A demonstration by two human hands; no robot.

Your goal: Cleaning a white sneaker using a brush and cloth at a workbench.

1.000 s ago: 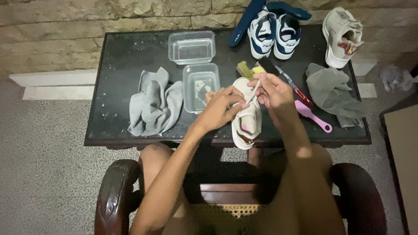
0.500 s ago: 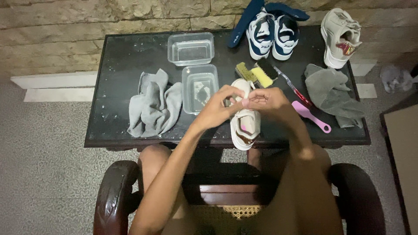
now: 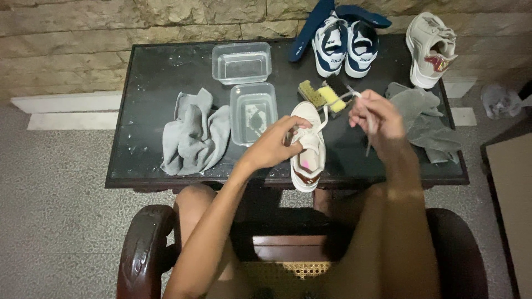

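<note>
We see a white shoe (image 3: 308, 148) lying at the near edge of the dark table (image 3: 155, 77). Our left hand (image 3: 275, 145) grips its upper, fingers closed. Our right hand (image 3: 376, 115) pinches the lace (image 3: 334, 103), pulled taut. Beside the shoe stand a clear tub (image 3: 253, 112) and a grey cloth (image 3: 195, 133).

White sneaker (image 3: 308, 147), grey cloth (image 3: 194, 133), navy-and-white shoes (image 3: 344, 44).

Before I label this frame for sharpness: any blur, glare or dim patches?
Head view: mostly sharp; the right hand pulling the shoelace looks slightly motion-soft; the black table shows faint sheen and specks; the lower edge around the chair falls dim.
</note>
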